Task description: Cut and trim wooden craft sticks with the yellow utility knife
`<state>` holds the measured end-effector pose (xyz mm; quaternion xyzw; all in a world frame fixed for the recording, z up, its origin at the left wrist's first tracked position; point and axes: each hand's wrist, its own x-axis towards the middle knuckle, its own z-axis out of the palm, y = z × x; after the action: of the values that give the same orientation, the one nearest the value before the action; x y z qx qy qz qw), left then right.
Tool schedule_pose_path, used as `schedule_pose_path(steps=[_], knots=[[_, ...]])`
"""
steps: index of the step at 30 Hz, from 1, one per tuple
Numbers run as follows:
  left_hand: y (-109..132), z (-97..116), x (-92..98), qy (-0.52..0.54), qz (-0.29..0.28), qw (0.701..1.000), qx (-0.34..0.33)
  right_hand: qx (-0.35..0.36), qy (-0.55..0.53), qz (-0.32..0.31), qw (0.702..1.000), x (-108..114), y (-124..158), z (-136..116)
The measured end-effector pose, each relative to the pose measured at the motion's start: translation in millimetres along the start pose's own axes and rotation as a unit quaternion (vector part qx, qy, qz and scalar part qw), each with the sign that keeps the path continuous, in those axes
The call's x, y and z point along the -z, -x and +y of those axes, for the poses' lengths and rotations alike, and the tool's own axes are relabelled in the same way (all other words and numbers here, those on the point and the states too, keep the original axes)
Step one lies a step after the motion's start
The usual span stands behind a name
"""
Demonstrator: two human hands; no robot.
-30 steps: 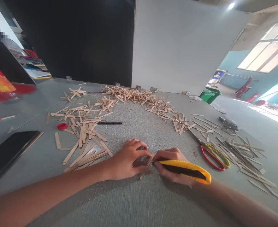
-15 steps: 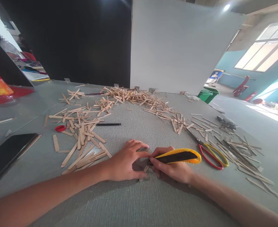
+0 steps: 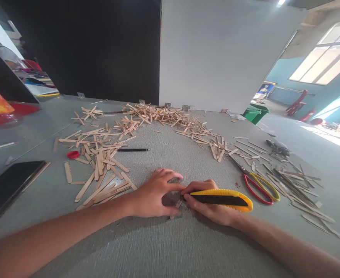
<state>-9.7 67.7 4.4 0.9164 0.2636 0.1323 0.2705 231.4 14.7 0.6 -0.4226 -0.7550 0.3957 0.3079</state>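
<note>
My left hand presses a short wooden craft stick down on the grey table, fingertips pinched over it. My right hand grips a yellow and black utility knife, whose tip meets the stick between the two hands. Most of the stick is hidden under my fingers. A pile of flat wooden sticks lies just left of my left hand.
More sticks spread in an arc along the back. Red and yellow scissors and thin offcuts lie to the right. A black pen, a red ring and a dark phone sit to the left. A white board stands behind.
The knife's handle swung up to a flatter angle half a second ago and has tipped slightly down again. My left hand stays pressed on the stick.
</note>
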Motion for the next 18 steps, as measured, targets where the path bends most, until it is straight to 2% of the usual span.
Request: schedule_pose_path(steps=[8, 12, 18], knots=[[-3, 1, -0.4, -0.014, -0.009, 1.0, -0.002, 0.024, 0.023, 0.0, 0.999, 0, -1, -2], [-6, 6, 2.7, -0.029, -0.026, 0.999, 0.002, 0.03, 0.02, -0.007, 0.999, -3, -1, -5], [-6, 6, 4.9, -0.009, -0.072, 0.997, 0.02, 0.035, 0.044, -0.002, 0.998, -11, 2, 5]])
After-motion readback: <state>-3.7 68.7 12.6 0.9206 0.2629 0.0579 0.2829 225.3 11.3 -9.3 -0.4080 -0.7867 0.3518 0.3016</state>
